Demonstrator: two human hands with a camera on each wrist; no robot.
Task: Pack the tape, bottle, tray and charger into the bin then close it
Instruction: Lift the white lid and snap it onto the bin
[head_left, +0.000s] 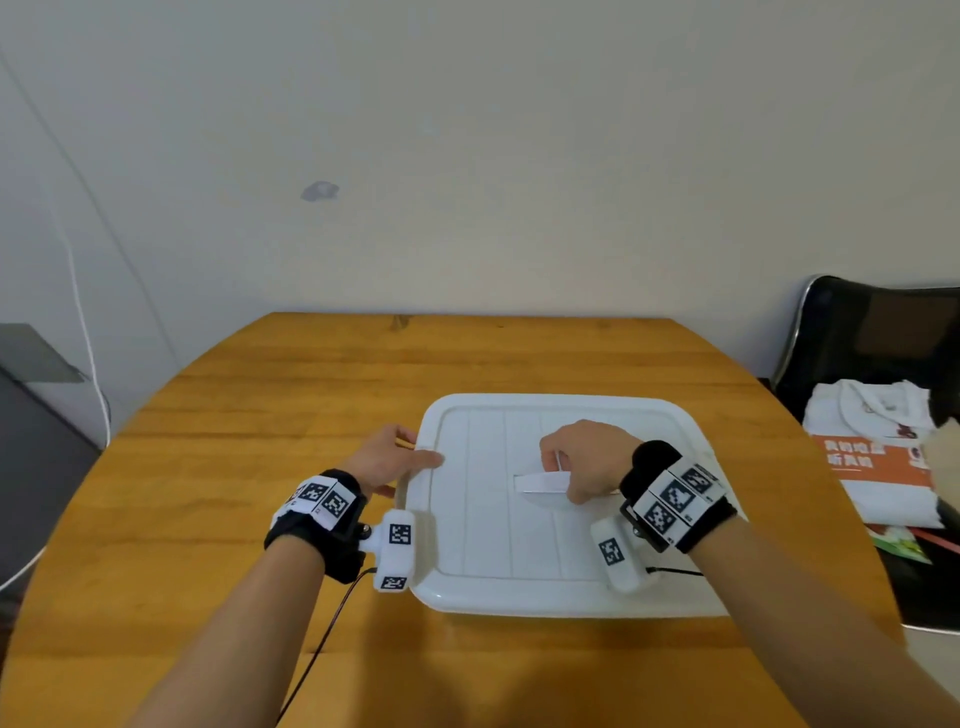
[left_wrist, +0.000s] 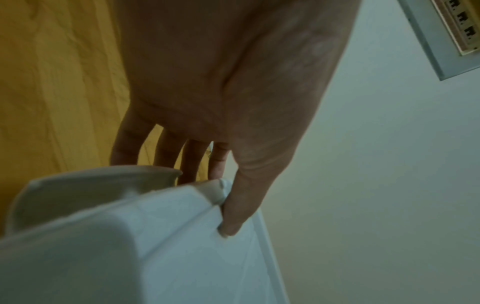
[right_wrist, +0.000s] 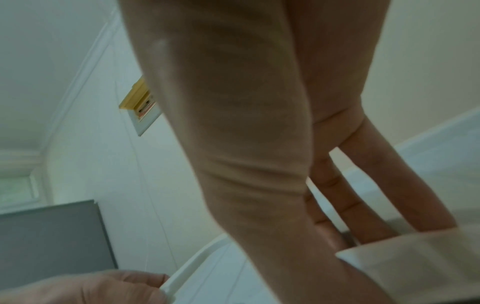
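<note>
Grey cabinet (head_left: 36, 415) at the far left edge, white cable (head_left: 85, 332) running down the wall beside it. Round wooden table (head_left: 260, 441) carries a white bin (left_wrist: 78, 257) with its white lid (head_left: 493, 545) lying on top; from the head view the lid covers the whole bin, contents hidden, so tape, bottle, tray and charger cannot be seen.

Left hand (head_left: 387, 460) sits at the lid's left edge. Thumb lies on top of the lid rim, the other fingers (left_wrist: 192, 160) go down past the edge on the outer side, next to a tab that sticks out from the bin's side wall. So the left fingers are narrow, pinching the lid rim between thumb above and fingers below. The left wrist view shows the thumb tip pressed flat on the lid surface just inside the raised border. A black wrist strap with coded markers and a white camera block sits behind the hand, thin cable trailing toward the near table edge.

Right hand (head_left: 584, 460) is over the middle of the lid, at the white handle (head_left: 540, 483) set in a shallow recess. Fingers (right_wrist: 363, 205) curl down behind the handle strip, thumb in front: fingers closed around the handle. The right wrist view shows the fingers reaching down behind a flat white strip, left hand visible low at the lid rim.

Right of the right fingers, off the table, a black chair (head_left: 872, 343) holds a folded white and orange bag (head_left: 878, 457).
</note>
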